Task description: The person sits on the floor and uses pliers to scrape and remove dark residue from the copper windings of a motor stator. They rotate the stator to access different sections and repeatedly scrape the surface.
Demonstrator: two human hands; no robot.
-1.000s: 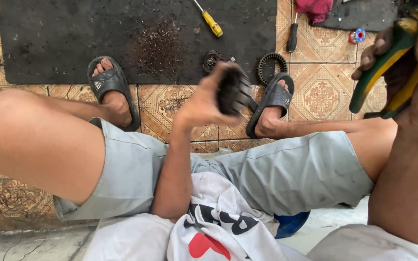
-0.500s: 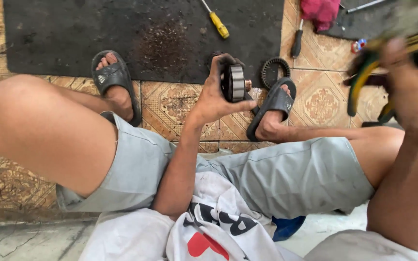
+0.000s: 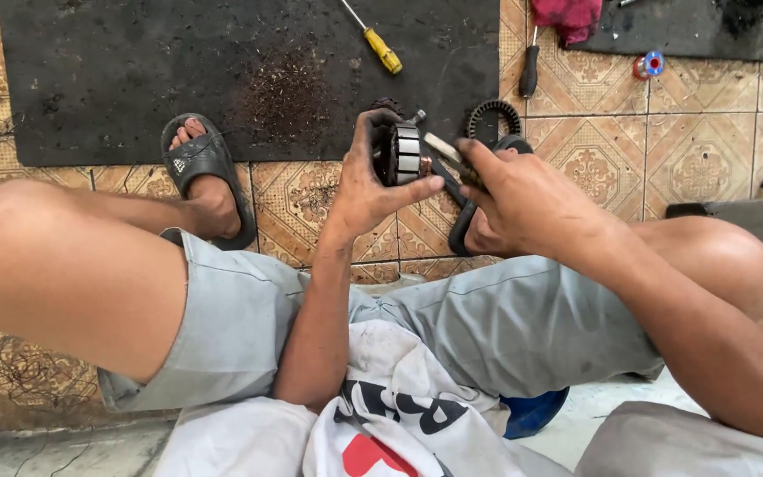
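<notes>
Can't really see what my right hand (image 3: 523, 199) is holding, the fingers (image 3: 487, 163) cover most of that tool. Left hand (image 3: 368, 181) hides half the round metal motor part (image 3: 404, 152). Red cloth (image 3: 569, 16) and black mat (image 3: 249, 71) get cropped up top.

Motor armature (image 3: 404, 155): dull grey metal, greasy. Floor mat (image 3: 222, 71): matt black rubber. Floor tiles (image 3: 699, 159): patterned ceramic, worn. Shorts (image 3: 505, 327): grey cloth.

Left hand (image 3: 366, 185) grips a round metal motor part (image 3: 402, 154) — right hand (image 3: 523, 199) presses a tool against it.
</notes>
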